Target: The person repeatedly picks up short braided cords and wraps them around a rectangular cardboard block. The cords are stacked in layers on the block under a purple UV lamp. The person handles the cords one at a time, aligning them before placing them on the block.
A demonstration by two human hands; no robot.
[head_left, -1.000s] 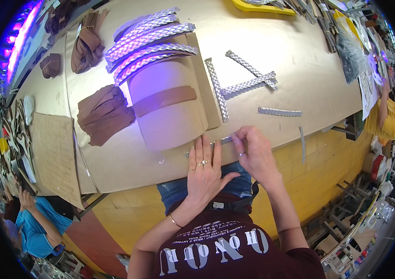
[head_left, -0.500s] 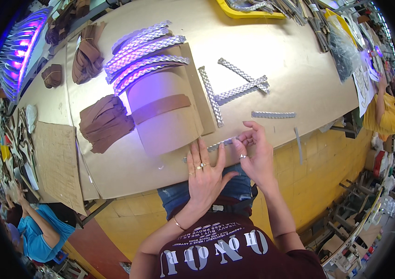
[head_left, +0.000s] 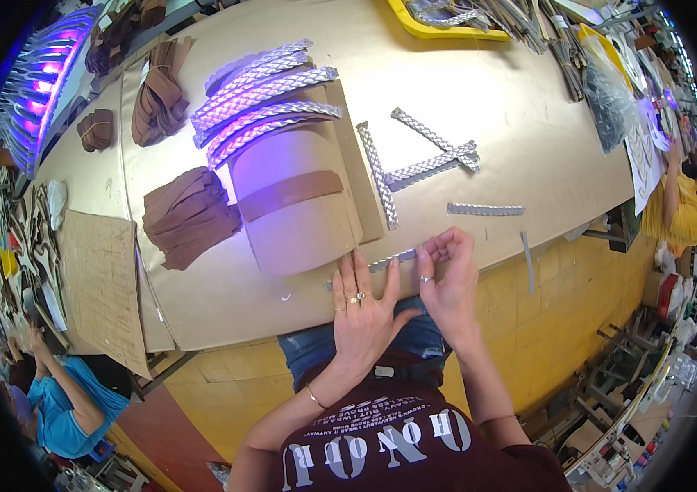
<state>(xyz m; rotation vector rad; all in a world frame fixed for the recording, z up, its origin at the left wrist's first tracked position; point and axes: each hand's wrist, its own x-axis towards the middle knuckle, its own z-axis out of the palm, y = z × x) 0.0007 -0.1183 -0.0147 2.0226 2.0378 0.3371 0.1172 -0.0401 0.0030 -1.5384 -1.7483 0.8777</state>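
So the left hand (head_left: 365, 318) is lying flat with its fingers across a silver braided strip (head_left: 392, 261) on the counter (head_left: 565, 193), and the right hand (head_left: 451, 283) has its thumb at the strip's right end. Can't really tell if it's pinching. Just beyond the left hand's fingertips there's a curved cardboard form (head_left: 299, 234) with a brown band (head_left: 292, 195) across it and more braids (head_left: 270, 100) draped further up. Left of that, a brown strip bundle (head_left: 188, 217). Beyond the right hand, a few loose braids (head_left: 434, 167), plus a yellow tray (head_left: 451, 31) way farther out.
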